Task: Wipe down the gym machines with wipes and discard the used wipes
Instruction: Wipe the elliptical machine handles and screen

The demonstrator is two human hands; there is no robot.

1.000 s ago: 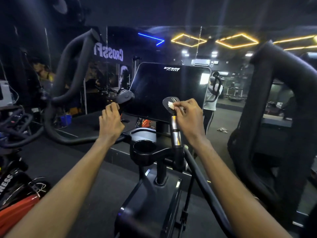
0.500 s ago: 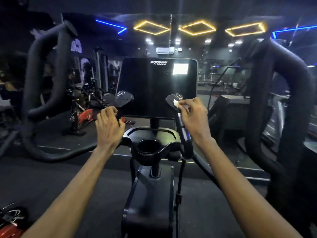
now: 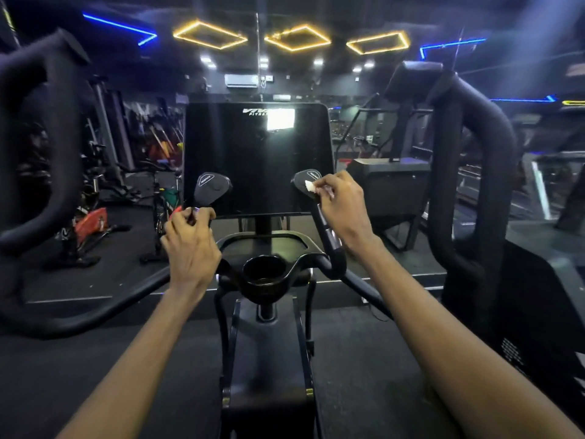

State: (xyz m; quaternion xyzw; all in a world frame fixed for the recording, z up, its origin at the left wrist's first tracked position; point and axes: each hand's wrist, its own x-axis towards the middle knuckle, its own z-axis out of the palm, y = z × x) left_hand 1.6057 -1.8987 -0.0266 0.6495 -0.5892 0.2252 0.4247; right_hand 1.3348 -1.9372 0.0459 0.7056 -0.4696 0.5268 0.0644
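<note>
A black gym machine stands right in front of me, with a dark console screen (image 3: 258, 160) and two short inner handles. My right hand (image 3: 343, 207) pinches a small crumpled white wipe (image 3: 310, 186) and presses it against the black cap of the right inner handle (image 3: 306, 178). My left hand (image 3: 190, 245) grips the stem of the left inner handle (image 3: 211, 188), just below its cap. A round cup holder (image 3: 262, 271) sits between my wrists.
Thick padded swing arms rise at the far left (image 3: 41, 153) and far right (image 3: 471, 172). Exercise bikes (image 3: 91, 226) stand on the dark floor to the left. Another machine (image 3: 391, 182) is behind the console on the right. Yellow and blue ceiling lights glow above.
The view has swung right and centred on the console. Both hands keep their hold; the right hand still presses the wipe on the right handle cap.
</note>
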